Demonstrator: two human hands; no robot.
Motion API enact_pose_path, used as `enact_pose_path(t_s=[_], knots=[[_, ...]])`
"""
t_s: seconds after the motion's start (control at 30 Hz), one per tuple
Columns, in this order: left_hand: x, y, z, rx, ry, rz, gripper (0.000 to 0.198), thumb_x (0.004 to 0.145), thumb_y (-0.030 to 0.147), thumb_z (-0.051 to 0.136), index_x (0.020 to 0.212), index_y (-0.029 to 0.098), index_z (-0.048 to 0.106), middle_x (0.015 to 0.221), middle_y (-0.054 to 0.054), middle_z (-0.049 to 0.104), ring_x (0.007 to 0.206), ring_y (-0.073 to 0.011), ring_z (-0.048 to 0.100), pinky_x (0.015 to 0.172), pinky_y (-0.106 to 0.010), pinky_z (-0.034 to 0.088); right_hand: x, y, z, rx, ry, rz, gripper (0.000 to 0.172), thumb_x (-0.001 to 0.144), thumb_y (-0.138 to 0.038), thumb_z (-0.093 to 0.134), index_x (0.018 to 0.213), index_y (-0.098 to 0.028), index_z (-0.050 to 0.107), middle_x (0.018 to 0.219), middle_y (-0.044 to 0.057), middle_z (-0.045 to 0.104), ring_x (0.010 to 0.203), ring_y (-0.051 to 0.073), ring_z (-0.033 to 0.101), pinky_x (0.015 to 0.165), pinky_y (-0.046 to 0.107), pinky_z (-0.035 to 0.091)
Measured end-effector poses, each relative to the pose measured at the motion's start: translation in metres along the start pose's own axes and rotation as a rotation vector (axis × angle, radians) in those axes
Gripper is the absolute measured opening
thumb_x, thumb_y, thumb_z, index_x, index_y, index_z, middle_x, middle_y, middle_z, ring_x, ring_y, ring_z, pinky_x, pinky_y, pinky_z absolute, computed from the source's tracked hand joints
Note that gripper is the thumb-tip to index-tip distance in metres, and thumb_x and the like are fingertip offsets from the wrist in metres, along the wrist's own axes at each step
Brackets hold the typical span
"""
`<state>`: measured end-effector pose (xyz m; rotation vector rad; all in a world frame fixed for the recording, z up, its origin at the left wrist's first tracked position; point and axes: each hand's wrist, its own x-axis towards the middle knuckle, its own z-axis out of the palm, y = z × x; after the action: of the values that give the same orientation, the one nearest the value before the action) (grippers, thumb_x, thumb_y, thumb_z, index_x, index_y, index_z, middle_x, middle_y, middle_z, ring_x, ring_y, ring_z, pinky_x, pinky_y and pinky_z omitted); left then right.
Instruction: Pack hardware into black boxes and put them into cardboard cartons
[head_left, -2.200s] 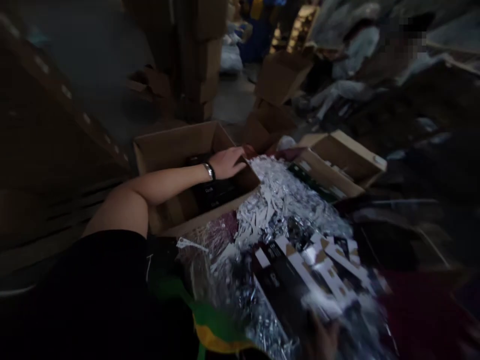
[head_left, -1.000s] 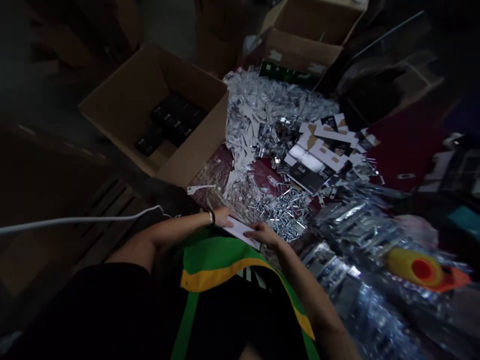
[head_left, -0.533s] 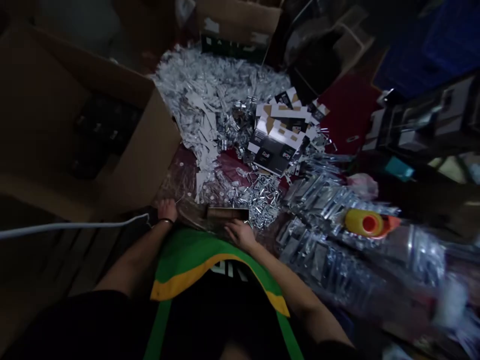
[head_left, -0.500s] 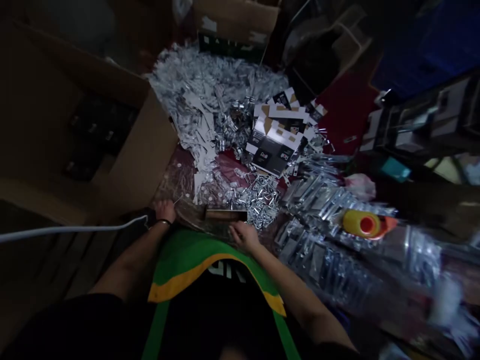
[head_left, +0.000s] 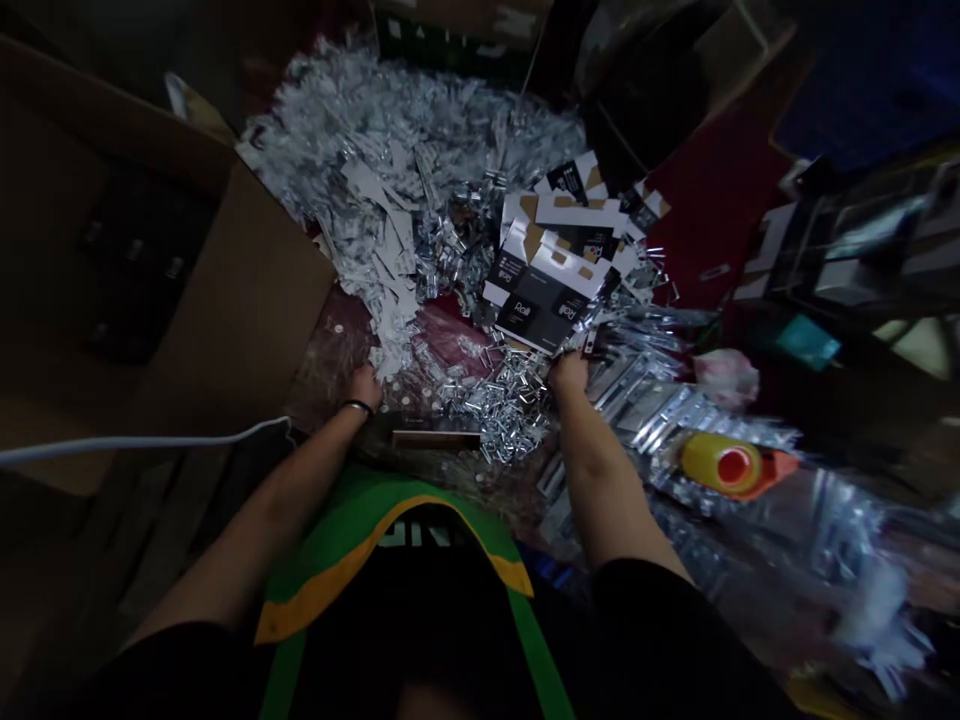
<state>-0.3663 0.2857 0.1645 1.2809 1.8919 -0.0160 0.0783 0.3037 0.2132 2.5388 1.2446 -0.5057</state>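
Note:
My left hand (head_left: 365, 387) is at the lower end of a heap of white strips (head_left: 390, 345); its fingers are too dim and small to read. My right hand (head_left: 570, 373) reaches to the right edge of a pile of small silver metal pieces (head_left: 517, 400), just below flat black-and-white printed cartons (head_left: 544, 300). Its fingertips are blurred, and whether they hold anything cannot be made out. Between my forearms, near the table's front edge, lies a narrow box (head_left: 436, 439) with a brown front side, touched by neither hand.
A big open cardboard box (head_left: 247, 290) with dark packages stands at left. Clear packets (head_left: 420, 110) are heaped at the back. Rows of silver packets (head_left: 652, 400) and a yellow bottle (head_left: 720, 464) with a red top lie at right. A white cable (head_left: 150, 443) crosses the left side.
My right hand has left the narrow box and moved up and right to the metal pieces. My left hand has moved forward and right to the white strips. The view has shifted slightly.

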Motion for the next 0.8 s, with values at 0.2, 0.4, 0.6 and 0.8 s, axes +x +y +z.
enact_pose_path(t_s=[0.2, 0.4, 0.6, 0.8], knots=[[-0.023, -0.006, -0.031, -0.425, 0.006, -0.072, 0.012, 0.094, 0.022, 0.054, 0.102, 0.014, 0.059, 0.075, 0.0, 0.064, 0.079, -0.0189, 0.066, 0.076, -0.03, 0.055, -0.021, 0.004, 0.013, 0.014, 0.036, -0.012, 0.038, 0.1, -0.022, 0.051, 0.126, 0.0, 0.066, 0.118, 0.025, 0.066, 0.108, 0.028, 0.063, 0.095, 0.035, 0.048], [-0.115, -0.02, -0.07, -0.629, -0.128, 0.278, 0.035, 0.1, 0.044, 0.047, 0.125, 0.022, 0.055, 0.095, -0.006, 0.073, 0.067, -0.018, 0.065, 0.069, -0.035, 0.058, -0.068, 0.0, 0.054, 0.022, -0.04, -0.195, 0.039, 0.103, -0.016, 0.041, 0.134, -0.004, 0.062, 0.14, 0.026, 0.054, 0.12, 0.027, 0.057, 0.104, 0.037, 0.045], [-0.173, -0.016, -0.009, -0.017, -0.401, 0.842, 0.035, 0.096, 0.039, 0.054, 0.121, 0.022, 0.071, 0.113, -0.012, 0.073, 0.11, -0.027, 0.067, 0.105, -0.04, 0.052, -0.09, 0.001, 0.068, 0.075, -0.074, -0.16, 0.044, 0.103, -0.01, 0.03, 0.137, -0.001, 0.056, 0.133, 0.029, 0.056, 0.1, 0.023, 0.066, 0.089, 0.036, 0.05], [-0.15, 0.011, 0.062, 0.426, -0.329, 0.964, 0.044, 0.1, 0.026, 0.052, 0.142, 0.021, 0.063, 0.124, -0.016, 0.07, 0.117, -0.0283, 0.064, 0.107, -0.042, 0.049, -0.129, 0.037, 0.043, 0.301, 0.133, -0.241, 0.036, 0.099, -0.017, 0.041, 0.123, -0.004, 0.064, 0.114, 0.023, 0.066, 0.104, 0.029, 0.062, 0.093, 0.042, 0.05]])
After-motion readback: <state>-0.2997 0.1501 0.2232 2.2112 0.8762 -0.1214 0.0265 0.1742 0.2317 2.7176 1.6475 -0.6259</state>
